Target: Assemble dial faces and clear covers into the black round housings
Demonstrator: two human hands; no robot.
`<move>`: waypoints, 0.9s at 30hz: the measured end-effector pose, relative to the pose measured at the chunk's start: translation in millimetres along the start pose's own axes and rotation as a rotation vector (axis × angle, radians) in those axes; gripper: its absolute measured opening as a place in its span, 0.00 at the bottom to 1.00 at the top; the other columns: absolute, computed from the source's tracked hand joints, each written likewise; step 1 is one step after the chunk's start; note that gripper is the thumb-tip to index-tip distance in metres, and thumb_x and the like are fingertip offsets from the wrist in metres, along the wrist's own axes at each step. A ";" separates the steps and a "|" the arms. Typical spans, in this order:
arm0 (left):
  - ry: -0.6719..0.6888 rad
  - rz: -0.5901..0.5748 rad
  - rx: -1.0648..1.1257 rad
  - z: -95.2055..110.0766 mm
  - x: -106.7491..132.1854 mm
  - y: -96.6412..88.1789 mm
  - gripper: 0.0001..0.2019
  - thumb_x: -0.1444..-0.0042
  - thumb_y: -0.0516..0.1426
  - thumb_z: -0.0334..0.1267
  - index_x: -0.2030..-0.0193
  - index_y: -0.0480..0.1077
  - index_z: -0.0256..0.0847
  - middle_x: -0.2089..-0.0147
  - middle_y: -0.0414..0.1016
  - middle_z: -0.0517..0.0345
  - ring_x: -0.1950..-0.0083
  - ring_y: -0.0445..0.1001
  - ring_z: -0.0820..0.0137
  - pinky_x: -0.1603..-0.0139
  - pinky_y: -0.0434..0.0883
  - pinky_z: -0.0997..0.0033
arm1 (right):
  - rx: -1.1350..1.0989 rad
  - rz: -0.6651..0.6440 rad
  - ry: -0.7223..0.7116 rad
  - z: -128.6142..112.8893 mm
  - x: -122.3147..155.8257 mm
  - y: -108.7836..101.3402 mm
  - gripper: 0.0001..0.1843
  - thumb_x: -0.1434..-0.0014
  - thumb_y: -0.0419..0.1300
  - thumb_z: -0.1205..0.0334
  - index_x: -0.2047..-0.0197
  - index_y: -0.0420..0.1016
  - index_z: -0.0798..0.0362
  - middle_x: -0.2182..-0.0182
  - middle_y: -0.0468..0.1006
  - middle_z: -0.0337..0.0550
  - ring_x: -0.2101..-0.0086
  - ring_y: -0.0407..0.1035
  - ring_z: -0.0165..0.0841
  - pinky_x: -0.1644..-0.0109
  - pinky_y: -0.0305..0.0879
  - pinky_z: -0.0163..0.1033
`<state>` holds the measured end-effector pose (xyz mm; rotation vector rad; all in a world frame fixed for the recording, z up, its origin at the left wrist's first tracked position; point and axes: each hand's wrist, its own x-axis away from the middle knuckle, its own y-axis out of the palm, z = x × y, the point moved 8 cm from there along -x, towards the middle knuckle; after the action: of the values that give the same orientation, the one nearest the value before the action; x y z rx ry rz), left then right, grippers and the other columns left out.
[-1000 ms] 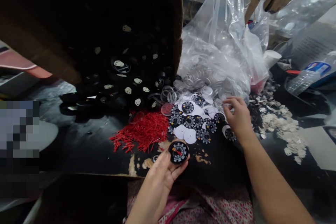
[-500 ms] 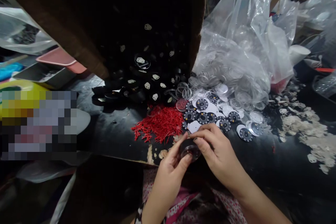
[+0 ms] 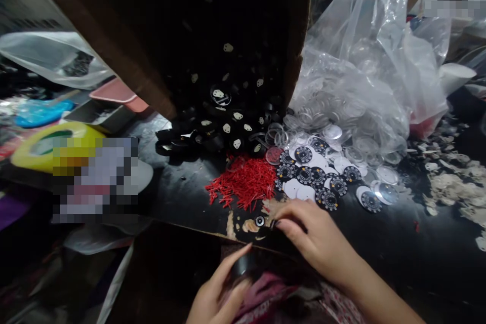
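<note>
Low at the table's front edge, my left hand (image 3: 224,283) is closed around a round black plastic case (image 3: 244,265), partly hidden by the fingers. My right hand (image 3: 307,230) is over the table with thumb and forefinger pinched together. A small dark part (image 3: 274,224) shows at their tips, too small to name. Just left of it lies a small round black part with a pale ring (image 3: 259,221). Beyond are a heap of thin red pointers (image 3: 245,182) and black printed dials (image 3: 306,175) mixed with white discs (image 3: 304,192).
A cardboard box (image 3: 299,66) lies open toward me, with black cases (image 3: 212,142) spilling out. Clear round covers (image 3: 315,111) come from a plastic bag (image 3: 379,55). Pale flat pieces (image 3: 451,190) lie at right; yellow tape (image 3: 36,154) and a metal tray (image 3: 94,114) at left.
My hands have parted. The left hand has lowered the black case toward my lap, while the right has left the case for the tabletop. The view has shifted left.
</note>
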<state>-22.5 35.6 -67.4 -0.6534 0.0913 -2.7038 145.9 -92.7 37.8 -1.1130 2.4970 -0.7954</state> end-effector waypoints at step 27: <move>0.460 0.537 -0.374 156.4 -154.1 -66.9 0.15 0.48 0.61 0.42 0.53 0.75 0.43 0.51 0.76 0.47 0.52 0.76 0.54 0.43 0.68 0.49 | 0.526 0.117 0.243 57.2 10.2 -42.3 0.23 0.41 0.63 0.60 0.43 0.70 0.54 0.52 0.73 0.51 0.54 0.69 0.45 0.50 0.65 0.50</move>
<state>154.4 156.2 15.3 -0.0583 0.7826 -2.2629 190.9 -144.4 16.4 -0.7136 2.2898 -1.5124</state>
